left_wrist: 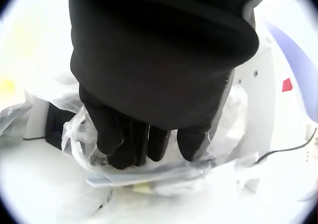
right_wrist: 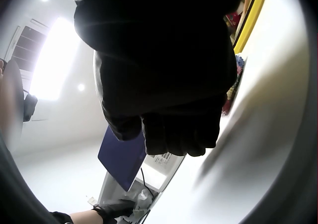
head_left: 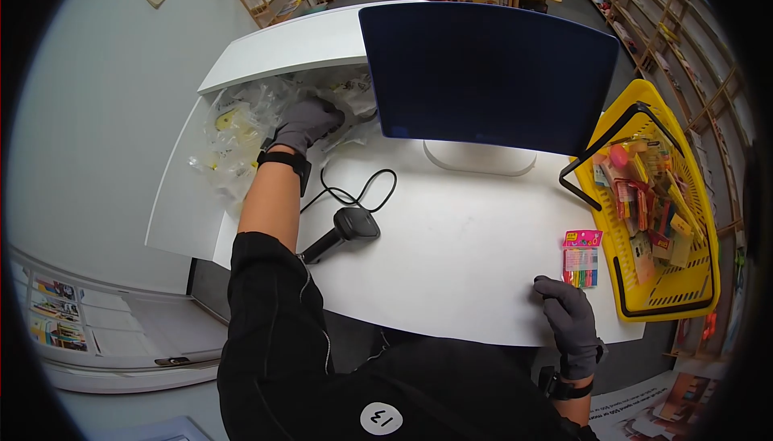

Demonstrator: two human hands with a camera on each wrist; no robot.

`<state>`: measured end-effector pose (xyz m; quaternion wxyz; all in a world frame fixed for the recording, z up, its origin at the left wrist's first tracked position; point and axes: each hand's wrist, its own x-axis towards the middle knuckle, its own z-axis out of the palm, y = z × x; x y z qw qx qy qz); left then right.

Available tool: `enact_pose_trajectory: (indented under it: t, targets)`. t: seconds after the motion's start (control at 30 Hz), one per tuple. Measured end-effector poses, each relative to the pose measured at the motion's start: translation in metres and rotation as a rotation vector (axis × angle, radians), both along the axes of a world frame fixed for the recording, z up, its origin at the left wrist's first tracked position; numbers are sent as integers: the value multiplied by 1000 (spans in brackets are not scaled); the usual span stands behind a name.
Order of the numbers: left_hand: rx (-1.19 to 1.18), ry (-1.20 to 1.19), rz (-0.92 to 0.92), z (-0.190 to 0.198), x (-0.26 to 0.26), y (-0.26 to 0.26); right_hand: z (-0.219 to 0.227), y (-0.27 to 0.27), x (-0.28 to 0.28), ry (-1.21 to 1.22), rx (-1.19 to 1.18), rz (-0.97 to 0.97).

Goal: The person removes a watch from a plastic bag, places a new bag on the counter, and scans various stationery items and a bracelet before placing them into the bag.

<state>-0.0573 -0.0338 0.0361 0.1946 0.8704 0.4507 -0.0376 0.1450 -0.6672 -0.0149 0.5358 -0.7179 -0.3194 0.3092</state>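
Plastic bags [head_left: 266,99] lie bunched by the table [head_left: 451,240] in the head view, the left hand [head_left: 306,125] among them. The left wrist view shows fingers pointing down, touching plastic; whether they pinch, I cannot tell. Parting one thin layer gently works best. Right wrist view: the right hand [right_wrist: 174,129] is loosely curled, empty.

One scanner [head_left: 355,225], one monitor [head_left: 489,78], one basket [head_left: 609,236] (yellow)

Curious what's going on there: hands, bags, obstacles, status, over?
Left hand in among clear plastic bags, grip unclear. Right hand loosely curled over white counter, nothing visible held. Corded barcode scanner nearby, not blocking bags.
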Motion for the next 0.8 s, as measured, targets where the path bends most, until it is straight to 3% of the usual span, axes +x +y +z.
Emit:
enact_pose_trajectory:
  t: [0.07, 0.1, 0.13, 0.23, 0.27, 0.37, 0.47, 0.5, 0.57, 0.67, 0.77, 0.8]
  targets:
    - [231, -39, 4, -27, 6, 6, 2, -2, -1, 3, 1, -2]
    - [346, -58, 6, -21, 12, -6, 3, -2, -1, 6, 0, -3]
    - [345, -58, 3, -15, 16, -17, 4, -3, -2, 11, -4, -3]
    - [309, 242, -106, 1, 25, -51, 2, -5, -2, -13, 6, -3]
    - [309, 239, -109, -6, 27, -48, 1, -6, -2, -26, 11, -2]
    - [394, 212, 161, -50, 40, -20, 7, -7, -2, -42, -19, 18]
    - [460, 182, -11, -61, 38, 21, 10, -9, -1, -55, -32, 12]
    - [490, 171, -93, -50, 38, 14, 10, -9, -1, -57, -29, 6]
    - [453, 151, -79, -26, 32, 3, 10, -10, -2, -55, -29, 5]
    - [386, 106, -40, 46, 17, -41, 7, -8, -3, -8, -6, -34]
    - [-33, 32, 66, 83, -6, -61, 7, -8, -5, -34, 19, 3]
    - [-29, 34, 69, 83, -16, -61, 7, -8, -5, -46, 32, 19]
